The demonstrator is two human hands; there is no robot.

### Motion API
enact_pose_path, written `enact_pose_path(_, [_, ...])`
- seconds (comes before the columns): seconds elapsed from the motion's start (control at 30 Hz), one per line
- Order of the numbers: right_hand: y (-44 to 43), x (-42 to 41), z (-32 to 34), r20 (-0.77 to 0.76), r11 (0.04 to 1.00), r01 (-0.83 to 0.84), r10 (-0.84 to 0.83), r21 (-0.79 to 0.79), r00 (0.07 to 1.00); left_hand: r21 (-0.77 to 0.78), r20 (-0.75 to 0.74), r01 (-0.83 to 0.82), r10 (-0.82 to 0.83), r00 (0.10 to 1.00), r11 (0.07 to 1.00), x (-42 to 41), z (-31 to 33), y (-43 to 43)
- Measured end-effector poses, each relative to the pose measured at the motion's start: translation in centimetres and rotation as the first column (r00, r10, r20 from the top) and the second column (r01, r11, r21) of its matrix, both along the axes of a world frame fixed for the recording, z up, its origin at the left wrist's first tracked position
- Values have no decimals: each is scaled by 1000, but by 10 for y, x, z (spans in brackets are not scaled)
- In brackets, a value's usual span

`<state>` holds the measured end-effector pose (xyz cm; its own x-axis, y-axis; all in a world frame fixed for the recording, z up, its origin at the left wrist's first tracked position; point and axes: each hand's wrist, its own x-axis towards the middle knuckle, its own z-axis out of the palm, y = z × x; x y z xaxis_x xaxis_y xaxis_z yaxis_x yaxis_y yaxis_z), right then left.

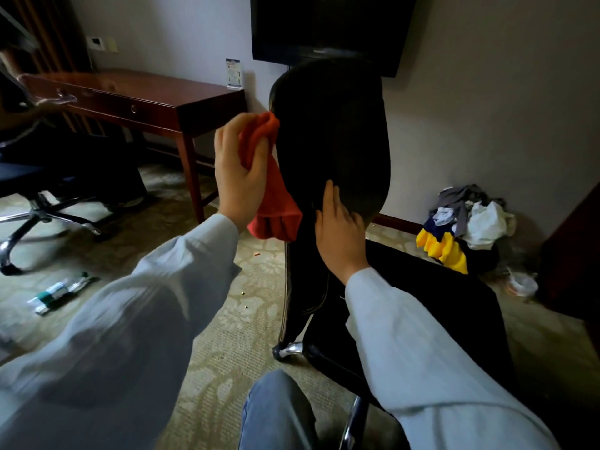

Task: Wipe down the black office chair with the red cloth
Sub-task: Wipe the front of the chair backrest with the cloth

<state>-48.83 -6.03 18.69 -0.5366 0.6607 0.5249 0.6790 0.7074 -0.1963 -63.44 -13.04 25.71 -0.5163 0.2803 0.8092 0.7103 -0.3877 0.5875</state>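
The black office chair (334, 131) stands in front of me, its tall backrest seen edge-on and its seat stretching toward the lower right. My left hand (238, 170) grips the bunched red cloth (271, 190) and presses it against the backrest's left edge near the top, with the cloth's tail hanging down. My right hand (339, 228) rests flat on the lower part of the backrest, fingers pointing up, holding nothing.
A dark wooden desk (136, 95) stands at the left by the wall, with a second wheeled chair (42, 206) beside it. A plastic bottle (61, 292) lies on the carpet. A heap of clothes (464, 225) sits at the right wall. A dark screen (328, 27) hangs above.
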Motion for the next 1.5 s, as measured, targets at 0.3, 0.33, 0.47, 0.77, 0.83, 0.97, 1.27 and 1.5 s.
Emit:
enact_pose_path(0.3, [-1,-1,0,-38,998,-38,36,-49,999,-156,-50,209,-219,975,965,7,-18,-7])
enact_pose_path(0.33, [-2,-2,0,-57,997,-46,43,-56,997,-181,-51,221,-234,971,958,8,-28,-10])
enact_pose_path(0.47, [-4,-1,0,-120,995,-73,64,-67,991,-345,-186,217,-293,938,913,4,-72,-19])
enact_pose_path(0.77, [-12,2,3,-126,995,-70,60,-77,990,-11,139,279,-275,951,960,-4,-16,-14])
enact_pose_path(0.83, [-13,3,3,-131,993,-74,61,-93,989,-10,48,288,-287,957,958,-2,-1,-4])
enact_pose_path(0.97, [-16,5,5,-134,991,-74,59,-111,989,-8,-22,286,-286,958,958,0,-9,4])
enact_pose_path(1.27, [-28,12,7,-150,980,-39,9,-195,989,-101,94,296,-287,953,950,27,-104,-6])
enact_pose_path(1.5, [-38,27,-2,-211,984,-59,22,-169,977,-286,-6,388,-407,913,876,51,-131,-46])
